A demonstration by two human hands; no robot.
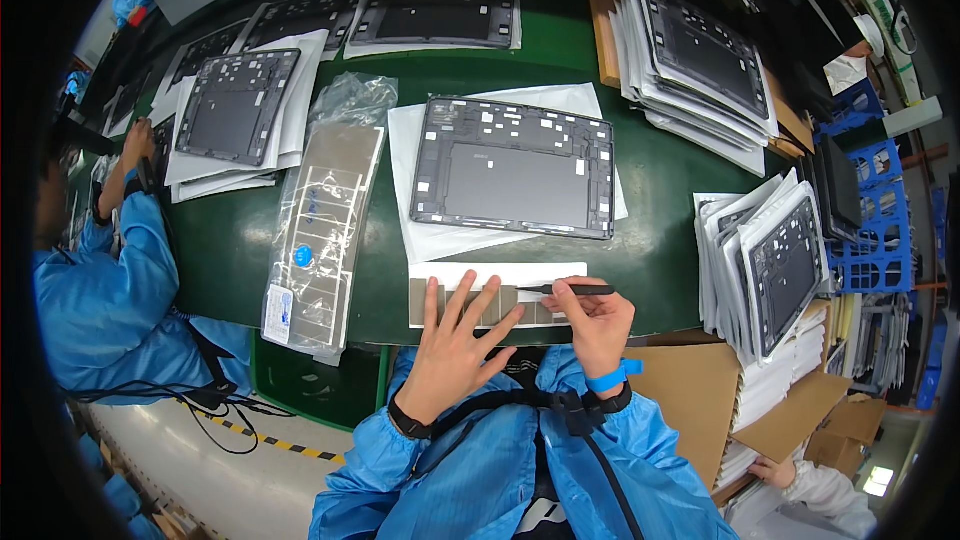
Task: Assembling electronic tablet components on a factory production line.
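Tweezers (585, 290) gripped in right hand (602, 328), tip at grey-patched sheet (508, 295) along near edge of bench (645, 260); left hand (448, 355) spread on sheet, grip open. Probably best: press sheet flat, keep tip low, work gently.

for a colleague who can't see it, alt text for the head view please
A person's right hand holds a dark pointed tool over a sheet of grey-brown patches, the left hand spread over it. Beyond, a dark tablet shell lies on white paper on a green table, between a bagged strip and stacks of similar shells.
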